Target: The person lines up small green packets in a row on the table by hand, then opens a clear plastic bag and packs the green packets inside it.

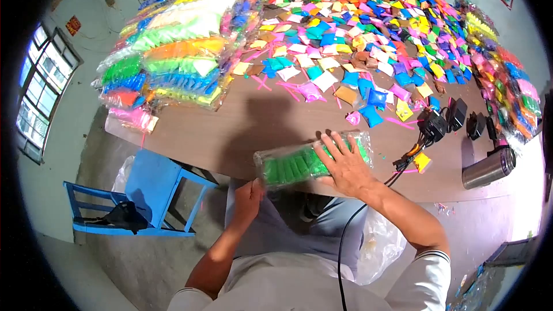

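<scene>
A clear plastic bag [288, 168] filled with a row of small green packets lies at the table's front edge. Across its right part my right hand [344, 167] rests flat, palm down with fingers spread. At the bag's left end, my left hand [250, 196] is closed, pinching the lower left corner of the plastic just off the table edge. Part of the bag's right half is hidden under my right hand.
Loose colourful packets [368, 40] cover the back of the table [190, 138]. Filled bags are stacked at left [184, 46] and right [507, 80]. Black adapters with cables [433, 125] and a steel flask [488, 168] sit at right. A blue chair [151, 178] stands left.
</scene>
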Tool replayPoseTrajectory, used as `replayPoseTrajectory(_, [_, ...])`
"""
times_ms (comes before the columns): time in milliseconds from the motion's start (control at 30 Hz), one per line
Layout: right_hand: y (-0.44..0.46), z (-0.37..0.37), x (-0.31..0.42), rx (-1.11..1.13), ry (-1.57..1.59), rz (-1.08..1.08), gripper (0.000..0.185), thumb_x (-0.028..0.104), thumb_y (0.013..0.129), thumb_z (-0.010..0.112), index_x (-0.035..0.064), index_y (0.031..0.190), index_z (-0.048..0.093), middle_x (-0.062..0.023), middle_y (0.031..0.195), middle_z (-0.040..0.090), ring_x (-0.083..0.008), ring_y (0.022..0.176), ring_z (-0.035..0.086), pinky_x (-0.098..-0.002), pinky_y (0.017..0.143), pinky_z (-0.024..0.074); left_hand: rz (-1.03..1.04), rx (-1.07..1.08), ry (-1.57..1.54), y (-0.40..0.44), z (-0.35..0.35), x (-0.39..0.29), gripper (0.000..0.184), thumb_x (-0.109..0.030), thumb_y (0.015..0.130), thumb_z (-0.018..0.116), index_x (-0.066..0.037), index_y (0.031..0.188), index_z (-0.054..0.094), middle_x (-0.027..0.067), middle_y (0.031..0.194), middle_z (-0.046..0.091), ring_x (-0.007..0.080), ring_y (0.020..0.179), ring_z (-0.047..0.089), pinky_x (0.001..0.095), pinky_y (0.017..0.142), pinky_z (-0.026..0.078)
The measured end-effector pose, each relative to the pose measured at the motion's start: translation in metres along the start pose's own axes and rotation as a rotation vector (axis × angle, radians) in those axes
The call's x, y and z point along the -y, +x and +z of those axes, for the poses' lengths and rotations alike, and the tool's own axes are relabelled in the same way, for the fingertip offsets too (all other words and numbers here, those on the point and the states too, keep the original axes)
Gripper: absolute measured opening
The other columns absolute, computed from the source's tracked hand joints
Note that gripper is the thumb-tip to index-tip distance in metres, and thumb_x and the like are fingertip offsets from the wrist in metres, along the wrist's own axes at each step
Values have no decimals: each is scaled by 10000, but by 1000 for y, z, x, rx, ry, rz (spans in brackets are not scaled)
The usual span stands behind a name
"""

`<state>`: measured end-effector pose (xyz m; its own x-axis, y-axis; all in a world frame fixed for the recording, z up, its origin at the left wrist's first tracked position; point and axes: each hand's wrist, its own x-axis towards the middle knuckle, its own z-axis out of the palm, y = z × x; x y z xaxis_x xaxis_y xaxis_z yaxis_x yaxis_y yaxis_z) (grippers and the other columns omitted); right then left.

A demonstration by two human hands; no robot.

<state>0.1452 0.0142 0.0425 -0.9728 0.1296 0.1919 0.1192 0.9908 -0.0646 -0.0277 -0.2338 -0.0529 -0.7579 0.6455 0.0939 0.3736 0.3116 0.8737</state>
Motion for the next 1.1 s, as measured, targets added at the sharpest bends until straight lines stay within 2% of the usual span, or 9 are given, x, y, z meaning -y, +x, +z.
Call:
replayPoseTrajectory(233, [-4,3,-6,-12,-30,-27,704,406,840,627,74,1418,398,-193,1470,332,-377,1363,303,-568,1071,277,-76,-31,49,-2,5,-14,431,-294,1006,443,6,724,572,115,597,579,202,536,554,340,534,429])
replayPoseTrajectory(400, [-6,8,-2,-89,-115,-60,719,401,779,664,96,1392,443,-182,1447,364,-385,1338,322,-586,1035,314,128,-81,222,-2,7,4,448,-283,1023,428,11,708,553,68,595,566,133,545,538,320,511,419])
replayPoseTrajectory(600, [-3,4,12,-190,-114,-137,618,363,798,637,122,1347,490,-146,1380,449,-372,1272,400,-545,963,389,-82,-138,87,-5,20,-3,486,-328,1024,420,6,699,556,50,574,543,122,546,538,312,519,428])
replayPoseTrajectory(700, [0,14,8,-195,-240,-206,529,306,824,600,119,1312,521,-156,1342,478,-371,1233,436,-510,906,422,80,-170,140,-4,25,24,494,-341,1022,418,0,694,558,50,570,542,114,543,534,306,524,427])
replayPoseTrajectory(733, [-2,18,6,-204,-246,-214,529,306,824,600,119,1312,521,-156,1342,478,-371,1233,436,-510,906,422,-131,-92,-55,-9,13,-21,499,-354,1021,422,-7,689,557,47,577,543,115,542,535,300,521,425])
replayPoseTrajectory(867, [-1,21,2,-225,-160,-240,450,276,850,569,119,1271,557,-160,1337,498,-364,1184,493,-485,853,459,125,-154,215,-9,-5,-11,495,-357,1018,431,-10,691,558,42,579,540,112,539,529,289,522,422])
replayPoseTrajectory(933, [5,19,-1,-225,-188,-239,442,259,850,569,117,1268,560,-155,1324,510,-351,1163,510,-466,825,472,-109,-107,-35,-7,-23,-22,490,-358,1017,438,-20,681,549,30,589,539,101,540,516,273,523,417])
replayPoseTrajectory(1033, [31,9,-14,-278,-75,-240,352,185,832,577,83,1166,621,-143,1130,621,-331,1029,591,-400,745,496,-20,-208,-168,10,-46,-27,352,-251,999,506,-66,701,532,-13,601,462,97,573,460,276,506,373])
replayPoseTrajectory(1100, [55,-6,-24,14,266,-29,272,147,857,595,53,1110,634,-112,953,661,-244,905,633,-360,755,501,104,-240,-171,32,-67,-37,370,-255,999,503,-64,682,527,-21,606,487,85,574,465,273,507,371])
